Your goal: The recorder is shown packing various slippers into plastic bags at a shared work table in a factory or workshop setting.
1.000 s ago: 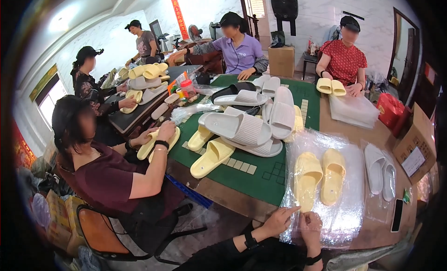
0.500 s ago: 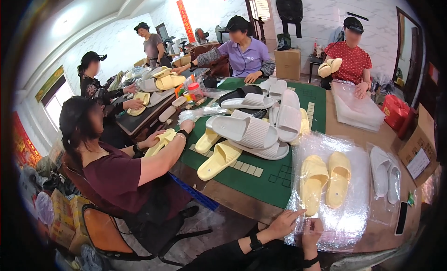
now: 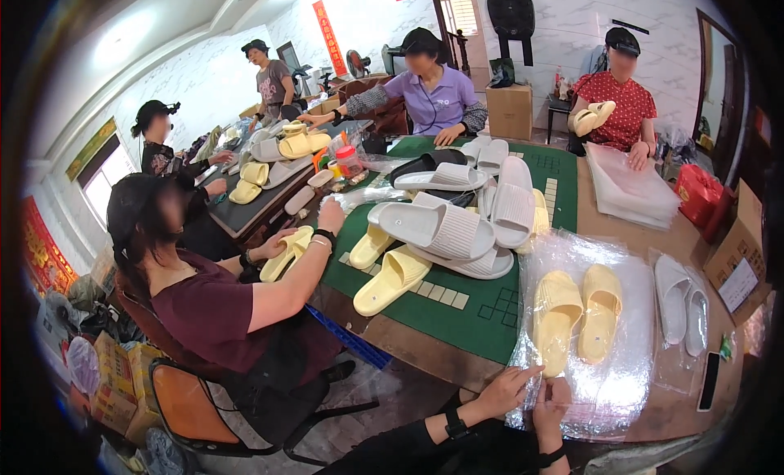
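A pair of pale yellow slippers lies side by side on a stack of clear plastic bags [image 3: 633, 393] before me, the left slipper [image 3: 557, 316] and the right slipper [image 3: 600, 312] with toes pointing away. My left hand [image 3: 508, 393] is at the stack's near left edge, its index finger stretched to the left slipper's heel. Close beside it, my right hand [image 3: 553, 403] has its fingers bent together at the near edge of the top bag, just below that heel. The thin film between the fingers is hard to make out.
Grey and yellow slippers [image 3: 437, 226] are heaped on the green mat [image 3: 457, 328]. Bagged grey slippers [image 3: 678, 299], a phone [image 3: 709, 381] and a cardboard box [image 3: 735, 259] are at right. Co-workers sit around; one at left holds a yellow slipper [image 3: 286, 255].
The view has shifted slightly, moving the table scene a little right in the picture. My hands stay at the same slipper heel. The left co-worker's hand has risen a little from the yellow slipper.
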Motion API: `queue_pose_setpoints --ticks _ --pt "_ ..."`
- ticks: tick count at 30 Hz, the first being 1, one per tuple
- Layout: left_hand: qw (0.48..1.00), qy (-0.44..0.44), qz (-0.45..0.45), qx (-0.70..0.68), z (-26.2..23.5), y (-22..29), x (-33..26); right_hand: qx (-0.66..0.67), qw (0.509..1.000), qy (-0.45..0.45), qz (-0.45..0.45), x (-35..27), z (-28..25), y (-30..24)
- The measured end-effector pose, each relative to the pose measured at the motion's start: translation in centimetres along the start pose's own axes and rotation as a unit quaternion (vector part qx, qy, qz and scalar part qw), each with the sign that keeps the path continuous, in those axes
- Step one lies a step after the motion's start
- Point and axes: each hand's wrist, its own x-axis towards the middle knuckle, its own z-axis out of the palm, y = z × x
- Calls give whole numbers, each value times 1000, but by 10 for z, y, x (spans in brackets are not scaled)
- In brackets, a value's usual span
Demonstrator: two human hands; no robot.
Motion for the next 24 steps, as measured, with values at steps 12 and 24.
queue_pose_setpoints --ticks 12,24 --pt "1000 -5 -9 0 1 -1 0 8 1000 -1 -24 4 0 0" --pt "1000 -11 -5 15 1 -2 -2 -1 1000 -21 -12 -2 2 5"
